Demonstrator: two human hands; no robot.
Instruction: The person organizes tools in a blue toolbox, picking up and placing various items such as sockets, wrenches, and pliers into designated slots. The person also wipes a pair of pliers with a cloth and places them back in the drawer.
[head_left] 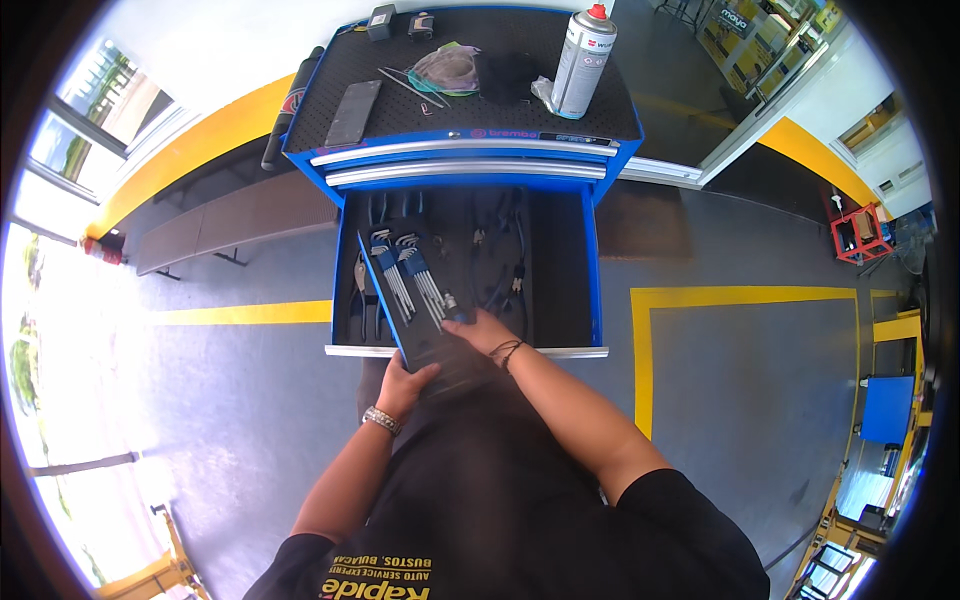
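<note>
A dark tool tray with a blue edge sits at an angle over the open drawer. My left hand grips its near left edge, thumb on top. On the tray lie two sets of L-shaped hex keys in blue holders, side by side. My right hand reaches over the tray, fingers drawn together by the hex keys' lower ends and a small metal piece. What those fingers hold, if anything, is hidden. Pliers lie in the drawer left of the tray; more dark-handled tools are at right.
The blue tool cabinet carries a spray can, a mesh cloth, a dark flat slab and two small boxes on top. A long bench is at left, a red cart far right.
</note>
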